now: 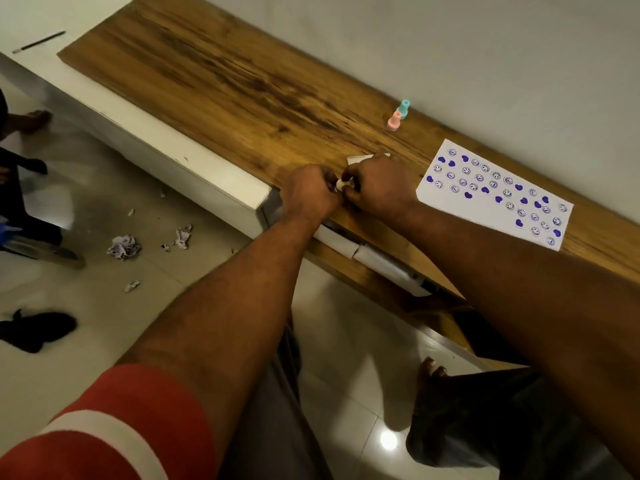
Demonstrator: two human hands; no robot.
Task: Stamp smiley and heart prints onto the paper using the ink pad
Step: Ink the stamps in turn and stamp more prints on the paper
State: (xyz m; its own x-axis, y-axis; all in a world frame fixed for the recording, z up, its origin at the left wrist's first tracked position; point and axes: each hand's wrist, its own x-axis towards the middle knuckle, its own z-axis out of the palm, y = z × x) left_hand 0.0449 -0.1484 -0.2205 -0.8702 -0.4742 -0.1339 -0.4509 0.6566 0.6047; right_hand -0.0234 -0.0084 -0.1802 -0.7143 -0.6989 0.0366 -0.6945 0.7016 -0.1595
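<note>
A white paper [493, 194] covered with several purple smiley and heart prints lies on the wooden shelf top [242, 81] at the right. My left hand [308, 194] and my right hand [381, 183] meet at the shelf's front edge, both closed around a small white object [341, 184], mostly hidden by my fingers. A white box corner [367, 158] shows just behind my right hand; what it is I cannot tell. A pink stamp [394, 120] and a teal stamp [403, 108] stand upright by the wall, apart from both hands.
The wall [485, 46] runs right behind the shelf. White papers [377, 261] stick out of a lower shelf under my arms. Crumpled paper scraps [124, 247] and a black shoe [38, 329] lie on the tiled floor at the left. Another person's feet [34, 121] stand at the far left.
</note>
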